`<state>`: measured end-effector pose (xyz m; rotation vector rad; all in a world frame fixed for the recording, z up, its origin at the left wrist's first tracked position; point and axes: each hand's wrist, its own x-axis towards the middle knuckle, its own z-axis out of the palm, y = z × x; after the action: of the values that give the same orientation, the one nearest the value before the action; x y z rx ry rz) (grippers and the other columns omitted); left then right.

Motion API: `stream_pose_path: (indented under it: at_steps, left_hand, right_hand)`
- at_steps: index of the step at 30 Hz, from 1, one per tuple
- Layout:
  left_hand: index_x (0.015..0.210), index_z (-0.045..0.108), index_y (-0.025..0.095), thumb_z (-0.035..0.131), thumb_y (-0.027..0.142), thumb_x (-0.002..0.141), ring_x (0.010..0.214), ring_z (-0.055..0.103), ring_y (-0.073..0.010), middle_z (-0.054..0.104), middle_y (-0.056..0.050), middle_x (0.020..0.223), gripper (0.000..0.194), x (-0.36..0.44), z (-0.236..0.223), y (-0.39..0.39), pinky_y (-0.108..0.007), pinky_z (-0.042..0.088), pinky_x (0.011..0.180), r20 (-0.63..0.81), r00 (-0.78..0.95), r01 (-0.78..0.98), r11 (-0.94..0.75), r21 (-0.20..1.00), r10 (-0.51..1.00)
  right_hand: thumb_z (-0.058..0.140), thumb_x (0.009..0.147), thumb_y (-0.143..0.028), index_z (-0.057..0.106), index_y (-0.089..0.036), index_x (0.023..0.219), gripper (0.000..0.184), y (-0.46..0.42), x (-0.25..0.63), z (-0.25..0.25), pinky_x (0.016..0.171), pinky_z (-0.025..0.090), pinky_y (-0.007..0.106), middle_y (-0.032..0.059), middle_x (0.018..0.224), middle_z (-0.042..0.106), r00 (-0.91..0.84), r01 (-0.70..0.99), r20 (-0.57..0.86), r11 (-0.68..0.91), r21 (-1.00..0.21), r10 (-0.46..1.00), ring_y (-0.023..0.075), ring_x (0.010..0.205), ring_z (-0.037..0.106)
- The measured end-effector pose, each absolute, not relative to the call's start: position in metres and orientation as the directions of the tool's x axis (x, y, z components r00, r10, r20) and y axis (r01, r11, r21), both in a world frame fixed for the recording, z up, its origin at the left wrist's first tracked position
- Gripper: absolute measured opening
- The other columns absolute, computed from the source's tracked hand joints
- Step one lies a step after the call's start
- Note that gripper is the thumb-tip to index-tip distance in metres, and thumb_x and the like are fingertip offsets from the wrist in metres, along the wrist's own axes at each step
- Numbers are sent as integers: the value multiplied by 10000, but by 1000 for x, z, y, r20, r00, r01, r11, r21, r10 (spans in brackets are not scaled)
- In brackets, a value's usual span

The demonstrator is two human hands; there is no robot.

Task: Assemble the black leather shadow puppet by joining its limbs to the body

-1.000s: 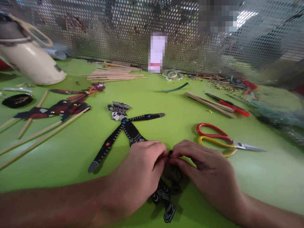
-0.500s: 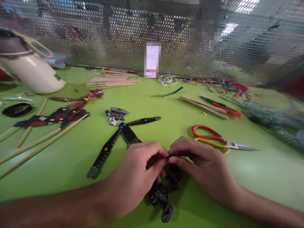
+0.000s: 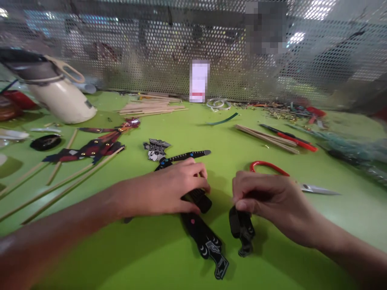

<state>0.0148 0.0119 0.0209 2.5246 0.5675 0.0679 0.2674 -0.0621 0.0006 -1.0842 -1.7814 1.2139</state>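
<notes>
A black jointed paper puppet (image 3: 159,150) with grey-white line drawing and a hatted head lies on the green table. My left hand (image 3: 178,187) lies across its torso, fingers curled and thumb gripping around the lower body, hiding most of the middle. One puppet leg (image 3: 205,237), with a pink dot near its top and a boot shape at the end, extends below that hand. Between thumb and fingers, my right hand (image 3: 256,193) pinches a separate black leg piece (image 3: 243,229), hanging down apart from the body. Red-handled scissors (image 3: 320,188) lie partly behind my right hand.
A second, dark red puppet (image 3: 96,149) with sticks lies left. Beyond are a cream jug (image 3: 65,100), a pile of wooden sticks (image 3: 151,106) and a perforated metal screen (image 3: 145,52). More sticks (image 3: 266,139), a red-and-black pen (image 3: 296,141) and clear plastic wrapping (image 3: 347,149) lie right.
My hands, earlier pinching together at one spot, have moved apart. The right hand has gone right with the leg piece; the left has flattened over the torso. The camera view has shifted slightly.
</notes>
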Motion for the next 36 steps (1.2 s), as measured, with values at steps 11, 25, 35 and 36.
stream_pose_path:
  at_steps: [11,25,35,36]
  left_hand:
    - [1011,617,184,713,151,843,899,608,-181,657,-12,970,196,25,0,0,-276,431,776,19,794,444,-601,665,608]
    - [931,739,188,683,66,794,756,656,-124,721,58,819,192,31,2,-19,-187,453,707,61,661,390,-411,824,748]
    - [980,757,209,657,35,800,848,703,-157,767,35,921,270,32,-5,-17,-232,497,801,71,677,361,-415,835,732]
    - [985,759,213,661,37,792,852,707,-160,769,34,925,279,32,-6,-17,-238,500,802,72,678,355,-413,839,731]
  right_hand:
    - [703,877,-223,750,-219,862,49,-63,257,1,707,533,234,15,848,713,-396,333,34,178,-926,918,132,791,673]
    - [687,871,-176,784,-237,864,114,-57,257,-9,665,505,211,24,873,667,-386,369,31,185,-911,922,120,786,649]
    - [747,816,-242,703,-198,955,153,-59,252,-8,740,583,252,36,912,714,-298,359,-150,-35,-933,943,150,824,694]
    - [758,801,-234,696,-190,978,193,-58,252,-8,760,593,264,42,925,721,-288,342,-169,-63,-938,943,155,836,704]
